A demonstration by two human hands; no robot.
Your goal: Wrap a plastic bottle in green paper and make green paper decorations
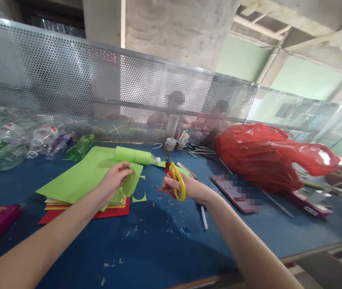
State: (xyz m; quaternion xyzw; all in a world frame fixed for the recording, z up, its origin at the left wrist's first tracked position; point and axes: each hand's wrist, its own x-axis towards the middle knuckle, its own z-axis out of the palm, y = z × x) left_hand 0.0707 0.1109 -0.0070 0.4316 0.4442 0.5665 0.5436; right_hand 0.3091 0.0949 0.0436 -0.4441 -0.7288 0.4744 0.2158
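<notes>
My left hand (pixel 117 180) pinches a small piece of green paper (pixel 133 179) above a stack of coloured paper (pixel 77 178) with green on top and red at the bottom. My right hand (pixel 178 185) is closed around scissors (pixel 177 180) with yellow and red handles, the blades pointing up and away. Green paper scraps (pixel 140 198) lie on the blue table between my hands. Beyond the stack lies a bottle wrapped in green paper (pixel 133 155), its white cap towards the right.
Several plastic bottles (pixel 42 138) lie at the back left. A red plastic bag (pixel 258 152) and a phone (pixel 234 194) are on the right. A magenta tool (pixel 2 224) sits at the left edge. A perforated metal screen (pixel 68 80) runs behind the table.
</notes>
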